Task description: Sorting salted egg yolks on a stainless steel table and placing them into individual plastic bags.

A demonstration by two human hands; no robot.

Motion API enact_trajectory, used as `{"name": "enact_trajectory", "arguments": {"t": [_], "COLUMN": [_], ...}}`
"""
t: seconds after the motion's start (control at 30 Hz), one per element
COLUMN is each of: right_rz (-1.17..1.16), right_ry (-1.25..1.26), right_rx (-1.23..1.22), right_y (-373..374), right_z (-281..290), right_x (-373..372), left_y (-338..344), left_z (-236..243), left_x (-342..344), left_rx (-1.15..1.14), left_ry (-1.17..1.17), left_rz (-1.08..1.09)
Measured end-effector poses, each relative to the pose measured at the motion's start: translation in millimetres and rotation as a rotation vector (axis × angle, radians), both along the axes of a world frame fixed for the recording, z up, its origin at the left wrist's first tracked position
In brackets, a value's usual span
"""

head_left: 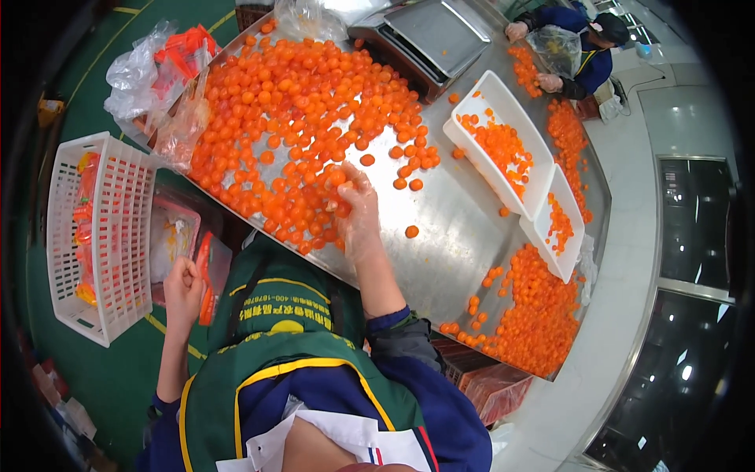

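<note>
A great heap of round orange balls (259, 94), looking like salted egg yolks, covers the left part of the steel table (440, 204). Over the near side of this heap, my right hand (361, 220) wears a thin clear glove. Its fingers curl around a few orange balls (338, 178); the palm side is partly hidden. My left hand (183, 285) is off the table to the left, with the fingers closed on the edge of an orange-red plastic bag (207, 271). That bag hangs beside a pink-rimmed tub (174, 206), and its contents cannot be made out.
A white slatted basket (102, 236) with orange-red packs stands at the left. Clear and red plastic bags (157, 71) lie by the table's left corner. A metal scale (425, 39), white trays (503, 153) of balls and another heap (535, 315) occupy the table. A co-worker (594, 55) is at the far right.
</note>
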State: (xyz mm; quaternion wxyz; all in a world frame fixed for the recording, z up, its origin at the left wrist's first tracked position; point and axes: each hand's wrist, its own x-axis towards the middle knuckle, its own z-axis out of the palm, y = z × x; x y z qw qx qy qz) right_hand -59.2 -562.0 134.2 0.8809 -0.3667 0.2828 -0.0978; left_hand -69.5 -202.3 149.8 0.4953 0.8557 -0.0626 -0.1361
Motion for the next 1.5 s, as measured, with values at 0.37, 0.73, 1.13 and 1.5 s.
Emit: {"name": "enact_trajectory", "arguments": {"t": [0.37, 0.73, 1.13, 1.5], "right_rz": [-0.047, -0.109, -0.038, 0.357], "right_ry": [-0.12, -0.211, -0.228, -0.058], "right_rx": [0.201, 0.589, 0.78, 0.171], "right_y": [8, 0, -4, 36], "right_z": [-35, -42, -54, -3], "right_x": [-10, -12, -18, -6], "left_y": [42, 43, 67, -73], "left_z": [-70, -72, 3, 41], "left_x": [-13, 2, 47, 70], "left_rx": [0.608, 0.65, -0.368, -0.61], "left_ry": [-0.15, -0.093, 0.468, -0.172], "left_rz": [-0.192, -0.117, 0.18, 0.012]}}
